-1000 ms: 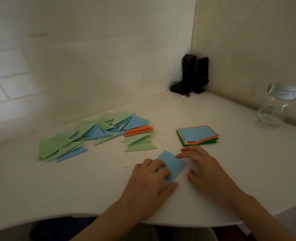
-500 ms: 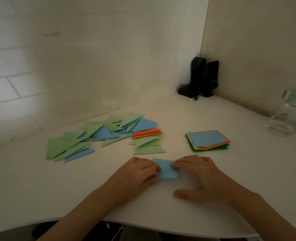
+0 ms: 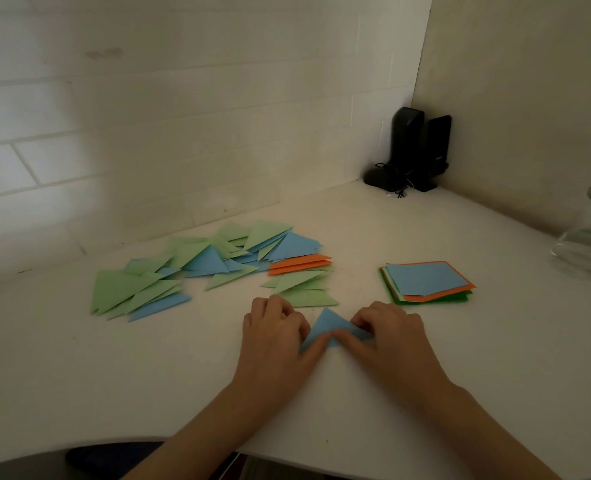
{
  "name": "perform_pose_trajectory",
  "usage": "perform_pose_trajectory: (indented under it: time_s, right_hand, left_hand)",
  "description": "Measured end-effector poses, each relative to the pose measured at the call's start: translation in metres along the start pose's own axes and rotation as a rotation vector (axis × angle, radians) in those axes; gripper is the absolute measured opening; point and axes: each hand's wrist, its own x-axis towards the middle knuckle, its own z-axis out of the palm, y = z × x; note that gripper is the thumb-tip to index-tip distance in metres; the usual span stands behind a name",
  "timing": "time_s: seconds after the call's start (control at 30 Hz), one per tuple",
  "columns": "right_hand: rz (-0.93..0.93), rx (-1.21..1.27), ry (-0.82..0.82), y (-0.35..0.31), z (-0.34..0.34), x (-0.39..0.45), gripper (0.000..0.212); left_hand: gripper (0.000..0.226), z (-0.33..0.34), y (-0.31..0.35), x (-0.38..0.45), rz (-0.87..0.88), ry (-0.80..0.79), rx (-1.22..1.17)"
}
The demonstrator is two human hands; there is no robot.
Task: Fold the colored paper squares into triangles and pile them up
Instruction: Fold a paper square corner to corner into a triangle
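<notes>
A blue paper (image 3: 326, 323), folded into a triangle with its tip pointing away from me, lies on the white table (image 3: 148, 368) between my hands. My left hand (image 3: 276, 336) has its thumb on the triangle's lower left corner, with the fingers curled beside it. The fingertips and thumb of my right hand (image 3: 393, 336) pinch the lower right corner. A loose pile of folded green, blue and orange triangles (image 3: 214, 268) spreads out behind and to the left. To the right sits a stack of unfolded squares (image 3: 425, 280), blue on top of orange and green.
A glass jar (image 3: 587, 242) stands at the far right edge. Black speakers with a cable (image 3: 417, 152) fill the back corner against the walls. The table's curved front edge (image 3: 114, 445) runs just below my forearms.
The blue sheet went from a flat diamond under my fingers to a folded triangle. Both hands moved to its lower corners. My head shifted, so the view changed slightly.
</notes>
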Motion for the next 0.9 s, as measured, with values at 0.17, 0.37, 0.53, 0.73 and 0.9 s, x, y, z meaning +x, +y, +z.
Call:
perform_pose_trajectory:
  time_s: [0.17,0.37,0.53,0.73,0.9]
  right_hand:
    - [0.051,-0.071,-0.075,-0.005,-0.006,0.003,0.028]
    - [0.107,0.105,-0.122,-0.005,-0.015,0.005,0.022]
    - [0.167,0.287,-0.168,0.0,-0.022,0.008,0.013]
    - [0.189,0.401,-0.175,0.009,-0.025,0.008,0.019]
    - [0.196,0.414,-0.198,0.011,-0.028,0.008,0.022]
  left_hand:
    - [0.043,0.001,0.003,-0.002,-0.037,-0.028,0.065]
    - [0.027,-0.012,0.003,-0.005,-0.143,-0.189,0.024]
    - [0.023,-0.02,-0.002,-0.009,-0.169,-0.209,0.011]
    - [0.014,-0.029,-0.005,-0.014,-0.155,-0.189,-0.034]
    - [0.024,-0.028,0.009,-0.014,-0.027,-0.198,-0.144]
